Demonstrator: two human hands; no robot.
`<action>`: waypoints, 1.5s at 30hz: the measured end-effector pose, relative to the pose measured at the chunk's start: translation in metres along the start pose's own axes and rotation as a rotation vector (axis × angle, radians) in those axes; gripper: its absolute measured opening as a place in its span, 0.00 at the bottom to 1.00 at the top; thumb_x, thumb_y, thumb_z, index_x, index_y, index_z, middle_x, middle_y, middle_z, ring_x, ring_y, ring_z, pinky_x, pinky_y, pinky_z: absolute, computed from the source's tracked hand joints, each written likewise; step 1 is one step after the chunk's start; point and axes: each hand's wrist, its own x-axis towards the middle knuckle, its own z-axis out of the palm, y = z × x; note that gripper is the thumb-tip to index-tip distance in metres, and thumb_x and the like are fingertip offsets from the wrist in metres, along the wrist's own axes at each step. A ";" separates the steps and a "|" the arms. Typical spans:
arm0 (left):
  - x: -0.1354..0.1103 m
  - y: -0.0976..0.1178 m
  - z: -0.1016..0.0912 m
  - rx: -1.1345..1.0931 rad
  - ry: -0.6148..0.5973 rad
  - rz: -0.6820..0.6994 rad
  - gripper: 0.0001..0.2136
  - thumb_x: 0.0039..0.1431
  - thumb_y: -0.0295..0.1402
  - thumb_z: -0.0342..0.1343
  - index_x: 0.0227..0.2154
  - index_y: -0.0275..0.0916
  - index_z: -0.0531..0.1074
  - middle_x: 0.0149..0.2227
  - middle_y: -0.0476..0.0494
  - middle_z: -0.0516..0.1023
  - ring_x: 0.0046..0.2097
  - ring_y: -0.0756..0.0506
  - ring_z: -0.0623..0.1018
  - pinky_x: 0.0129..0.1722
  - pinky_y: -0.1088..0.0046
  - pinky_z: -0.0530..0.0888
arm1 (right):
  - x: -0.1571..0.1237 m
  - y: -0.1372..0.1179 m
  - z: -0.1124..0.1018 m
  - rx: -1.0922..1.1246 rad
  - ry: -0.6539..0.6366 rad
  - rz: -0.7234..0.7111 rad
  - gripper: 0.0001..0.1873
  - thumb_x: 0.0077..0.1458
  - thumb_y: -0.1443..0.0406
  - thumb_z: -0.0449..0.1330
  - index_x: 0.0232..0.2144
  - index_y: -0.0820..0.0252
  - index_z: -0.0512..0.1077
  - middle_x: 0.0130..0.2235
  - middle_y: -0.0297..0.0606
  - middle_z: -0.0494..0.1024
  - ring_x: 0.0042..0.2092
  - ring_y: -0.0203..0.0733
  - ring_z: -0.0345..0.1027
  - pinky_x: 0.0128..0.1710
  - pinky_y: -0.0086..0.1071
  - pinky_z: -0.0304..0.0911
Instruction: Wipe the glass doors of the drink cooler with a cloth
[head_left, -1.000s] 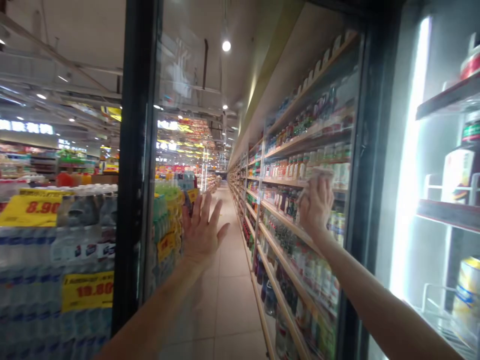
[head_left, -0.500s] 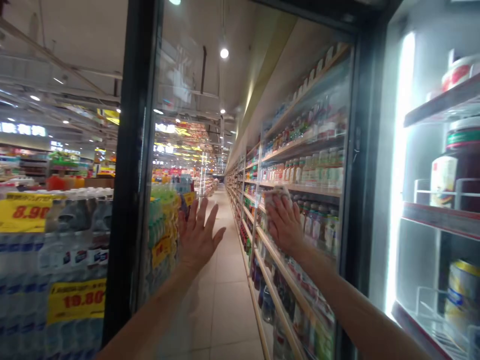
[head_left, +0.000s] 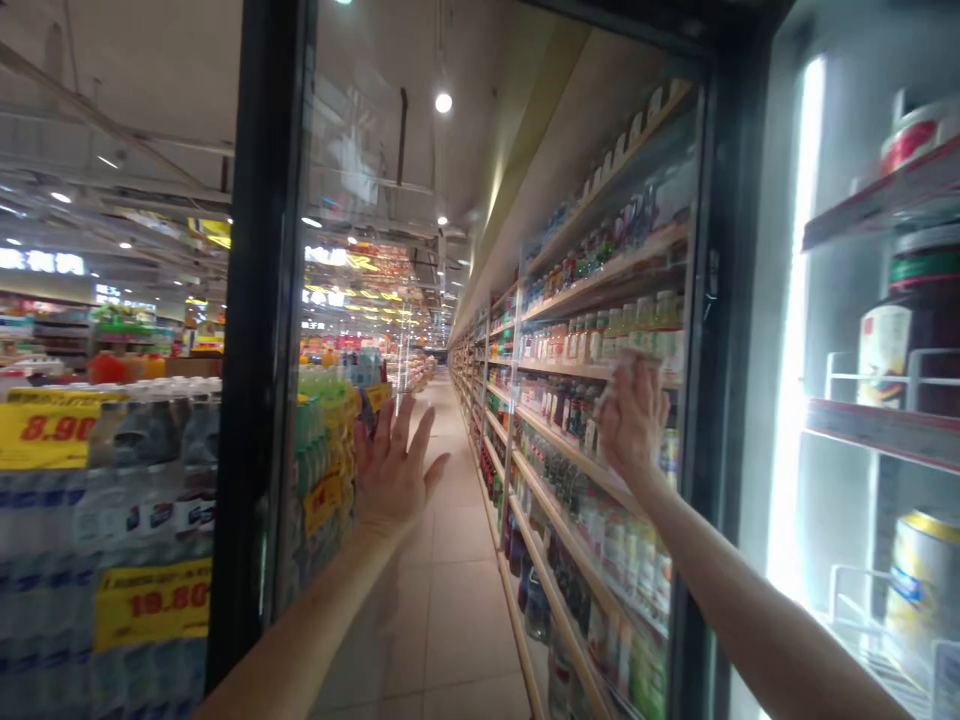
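Observation:
Before me stands the glass door (head_left: 420, 620) of a lit cooler, swung out in its dark frame. My left hand (head_left: 394, 465) rests against the glass, fingers spread, holding nothing. On the right half of the pane, my right hand (head_left: 634, 425) presses a pale, crumpled cloth (head_left: 636, 358) to the glass. The fingers lie over the cloth and blur with motion, so only its edges show.
Right of the door is the cooler's inside, with a bright light strip (head_left: 799, 300), wire-fronted shelves (head_left: 885, 430) and a yellow-topped can (head_left: 919, 580). Bottled water (head_left: 142, 510) with yellow price signs (head_left: 154, 603) is stacked at left. Shelves of drinks (head_left: 600, 340) show in the glass.
My right hand has slid right across the glass with the cloth, closer to the door frame's right side. My left hand has stayed in place.

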 end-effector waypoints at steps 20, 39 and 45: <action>0.001 0.002 -0.003 0.013 -0.017 -0.009 0.29 0.60 0.42 0.50 0.62 0.40 0.53 0.64 0.33 0.56 0.67 0.38 0.48 0.63 0.50 0.44 | -0.011 -0.083 0.005 0.071 -0.092 -0.387 0.31 0.58 0.62 0.49 0.63 0.55 0.52 0.62 0.43 0.61 0.66 0.50 0.44 0.62 0.50 0.40; -0.001 0.002 -0.003 -0.001 -0.005 -0.004 0.27 0.60 0.41 0.50 0.61 0.39 0.56 0.63 0.34 0.57 0.68 0.39 0.45 0.64 0.51 0.43 | 0.011 -0.069 0.008 0.051 0.015 -0.086 0.28 0.60 0.62 0.45 0.61 0.61 0.56 0.62 0.49 0.60 0.66 0.52 0.44 0.61 0.54 0.45; -0.001 0.002 -0.003 -0.015 -0.011 -0.014 0.28 0.60 0.42 0.50 0.61 0.41 0.55 0.64 0.35 0.56 0.67 0.39 0.47 0.64 0.52 0.43 | -0.015 -0.101 0.007 0.109 -0.115 -0.444 0.28 0.58 0.63 0.47 0.61 0.58 0.57 0.61 0.44 0.63 0.66 0.47 0.45 0.63 0.48 0.43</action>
